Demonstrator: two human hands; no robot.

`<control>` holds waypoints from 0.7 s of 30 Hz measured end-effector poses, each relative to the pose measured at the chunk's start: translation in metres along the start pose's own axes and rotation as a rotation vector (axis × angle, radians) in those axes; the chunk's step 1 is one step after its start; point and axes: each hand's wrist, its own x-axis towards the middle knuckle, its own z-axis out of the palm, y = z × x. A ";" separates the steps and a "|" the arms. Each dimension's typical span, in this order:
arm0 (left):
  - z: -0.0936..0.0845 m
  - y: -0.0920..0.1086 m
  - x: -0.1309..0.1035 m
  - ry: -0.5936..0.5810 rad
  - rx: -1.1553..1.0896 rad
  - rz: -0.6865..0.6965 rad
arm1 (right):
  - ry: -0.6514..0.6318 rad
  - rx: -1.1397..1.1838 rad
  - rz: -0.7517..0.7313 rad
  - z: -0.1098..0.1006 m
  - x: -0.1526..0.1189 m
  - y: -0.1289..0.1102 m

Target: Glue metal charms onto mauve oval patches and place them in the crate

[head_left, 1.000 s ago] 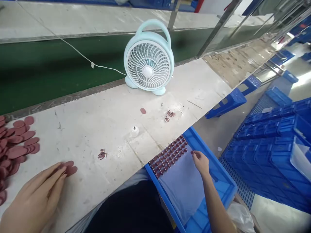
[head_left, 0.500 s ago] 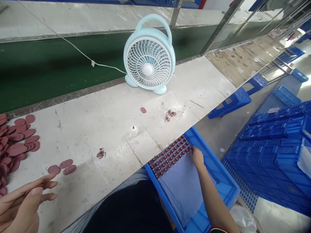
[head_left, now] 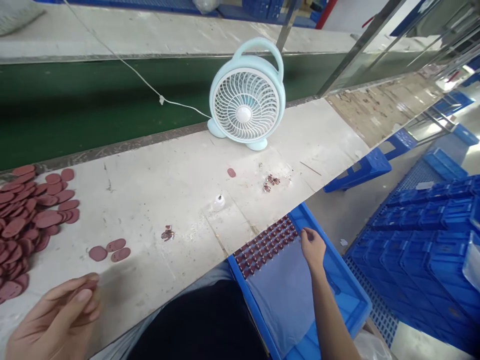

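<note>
My left hand [head_left: 62,312] is closed on a reddish-brown oval disc [head_left: 87,286] at the lower left, above the table. Several loose discs [head_left: 98,253] lie just beyond it, and a large pile of discs [head_left: 22,225] is at the far left. My right hand [head_left: 313,247] is over the blue crate [head_left: 337,270], beside rows of small dark red pieces [head_left: 264,246] on a bluish sheet [head_left: 285,290]. Its fingers are curled together at the thumb; what they hold, if anything, is too small to name.
A light blue fan [head_left: 247,100] stands at the table's back edge, its white cord running left. A small white bottle [head_left: 218,202], a single disc [head_left: 231,172] and small brown scraps [head_left: 271,182] lie on the table [head_left: 150,180]. Stacked blue crates [head_left: 423,250] stand at the right.
My left hand has closed its fingers and now shows a disc at the fingertips. My right hand has moved slightly away from the rows of pieces. The camera view has shifted a little.
</note>
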 end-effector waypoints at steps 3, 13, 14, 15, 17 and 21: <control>0.006 -0.001 -0.020 -0.042 -0.168 -0.123 | -0.069 0.289 0.003 0.011 -0.042 -0.047; 0.019 -0.023 -0.048 -0.503 -0.537 -0.253 | -1.312 1.306 0.475 0.092 -0.169 -0.220; 0.019 -0.026 -0.048 -0.544 -0.556 -0.246 | -1.439 1.470 0.594 0.104 -0.163 -0.230; 0.019 -0.027 -0.048 -0.575 -0.576 -0.241 | -1.532 1.594 0.679 0.115 -0.155 -0.240; 0.018 -0.028 -0.049 -0.620 -0.625 -0.233 | -1.637 1.680 0.724 0.131 -0.142 -0.256; 0.018 -0.027 -0.049 -0.661 -0.704 -0.231 | -1.597 1.541 0.684 0.126 -0.147 -0.275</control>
